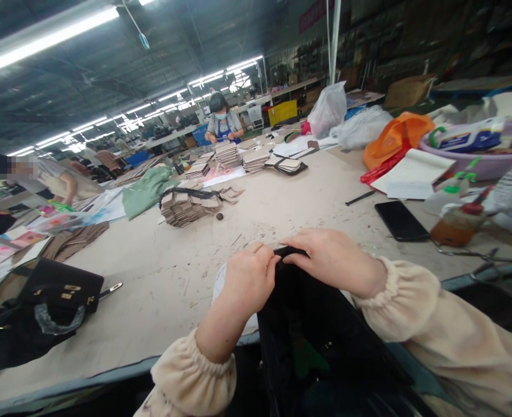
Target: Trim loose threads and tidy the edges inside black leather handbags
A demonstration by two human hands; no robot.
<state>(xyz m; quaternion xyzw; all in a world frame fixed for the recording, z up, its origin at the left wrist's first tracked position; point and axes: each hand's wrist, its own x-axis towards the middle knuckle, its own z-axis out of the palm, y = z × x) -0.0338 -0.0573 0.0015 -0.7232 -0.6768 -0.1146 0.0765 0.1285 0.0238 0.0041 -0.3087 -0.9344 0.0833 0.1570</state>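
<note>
Near the table's front edge, a black bag (314, 324) gapes toward me, its dark inside showing a bit of green. The fingers of my left hand (251, 277) are closed on its far rim. Just to the right, my right hand (332, 258) pinches the same rim between thumb and fingers. Both hands are close together, almost touching. The bag's lower part is lost in shadow.
Black handbags (65, 289) lie at the left. Beyond my hands sits a bundle of brown pieces (186, 207). To the right are a phone (401, 220), a bottle of amber liquid (458, 225), a notebook (412, 171) and a purple basin (468, 162). Co-workers (223, 124) work farther back.
</note>
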